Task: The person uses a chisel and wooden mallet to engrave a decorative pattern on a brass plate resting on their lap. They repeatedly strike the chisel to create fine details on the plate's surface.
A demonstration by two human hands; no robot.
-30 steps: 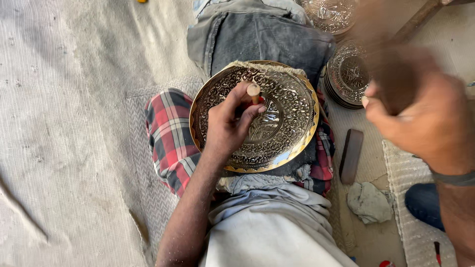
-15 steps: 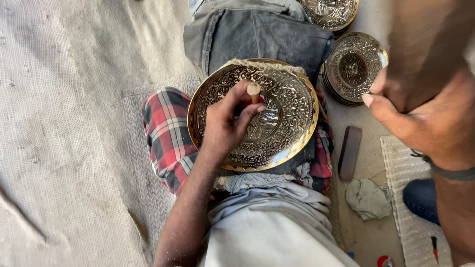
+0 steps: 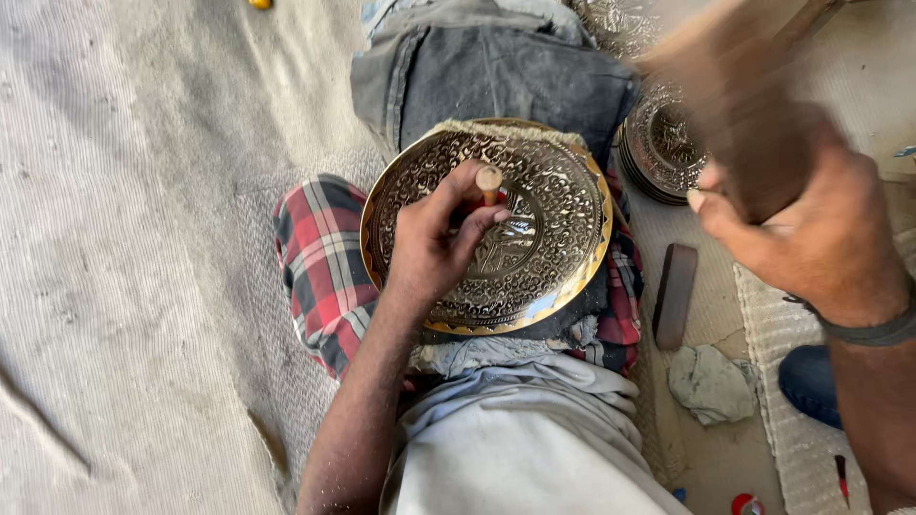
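Observation:
A round engraved brass plate (image 3: 553, 191) lies on a padded cushion over my lap. My left hand (image 3: 434, 243) rests on the plate and pinches a short chisel (image 3: 489, 181) upright on the engraved surface. My right hand (image 3: 811, 229) is raised at the right, closed around a brown wooden mallet (image 3: 735, 105) that is blurred with motion, up and to the right of the plate.
Grey folded cloth (image 3: 496, 81) lies beyond the plate, red checked cloth (image 3: 320, 257) under it. More engraved plates (image 3: 663, 143) are stacked at the upper right. A dark oblong block (image 3: 675, 294) and a crumpled rag (image 3: 711, 381) lie on the floor at right.
The mallet in my right hand has swung, blurred across the upper right throughout. The left hand and chisel stay on the plate.

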